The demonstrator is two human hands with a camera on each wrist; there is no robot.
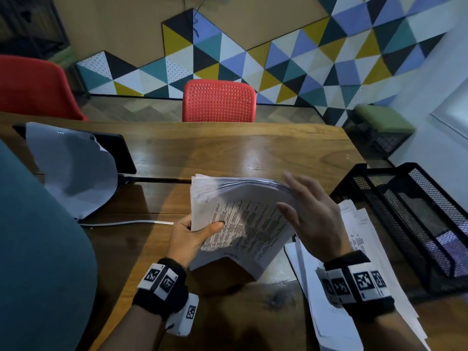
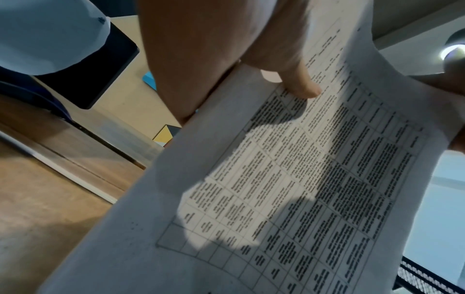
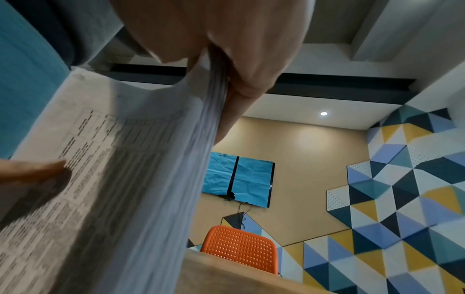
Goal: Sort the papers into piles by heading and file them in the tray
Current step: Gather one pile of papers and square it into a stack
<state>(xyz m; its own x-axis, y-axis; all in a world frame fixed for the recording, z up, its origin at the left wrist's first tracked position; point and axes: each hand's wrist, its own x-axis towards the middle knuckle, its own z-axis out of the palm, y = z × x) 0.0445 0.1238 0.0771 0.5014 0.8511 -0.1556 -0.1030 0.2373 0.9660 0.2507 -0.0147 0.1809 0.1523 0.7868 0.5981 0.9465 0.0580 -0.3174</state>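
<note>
A thick stack of printed papers is lifted off the wooden table, bowed, with a sheet of tabled text on top. My left hand grips its left edge, thumb pressed on the top sheet and fingers hidden underneath. At the opposite edge my right hand holds the sheets; in the right wrist view the stack's edge sits between thumb and fingers. The black mesh tray stands at the right, past my right hand.
Loose white sheets lie fanned on the table beside the tray, under my right wrist. Curled white sheets rest over a black flat device at the left. A white cable runs nearby. Red chairs stand behind the table.
</note>
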